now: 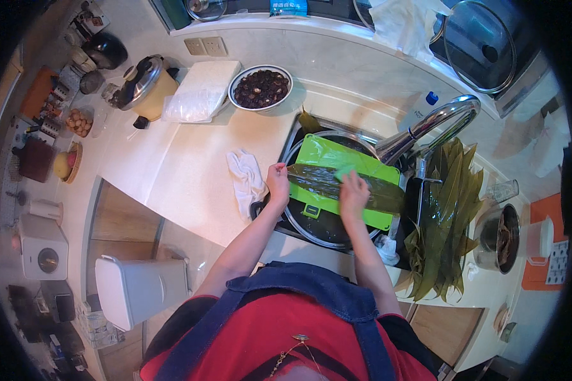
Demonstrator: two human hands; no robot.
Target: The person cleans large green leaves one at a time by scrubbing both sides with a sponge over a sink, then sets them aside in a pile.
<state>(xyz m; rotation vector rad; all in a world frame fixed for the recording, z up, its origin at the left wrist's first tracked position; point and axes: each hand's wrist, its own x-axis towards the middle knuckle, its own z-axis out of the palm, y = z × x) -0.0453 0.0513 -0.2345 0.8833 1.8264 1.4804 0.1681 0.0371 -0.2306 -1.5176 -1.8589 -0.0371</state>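
Note:
A long wet green-brown leaf (314, 180) lies across a bright green plastic cutting board (336, 148), which rests over a round pan (310, 233) at the sink. My left hand (279, 183) pinches the leaf's left end. With my right hand (354, 195) I hold a light green scrubbing cloth or pad (345, 172) against the middle of the leaf; my fingers partly hide it. Right of the board, a big pile of similar long leaves (441, 214) lies beside the faucet (400, 138).
A crumpled white cloth (247, 181) lies on the counter at left. Behind it stand a bowl of dark pieces (261, 89), a white package (209, 85) and a lidded yellow pot (152, 93). A steel pot (488, 238) stands at far right.

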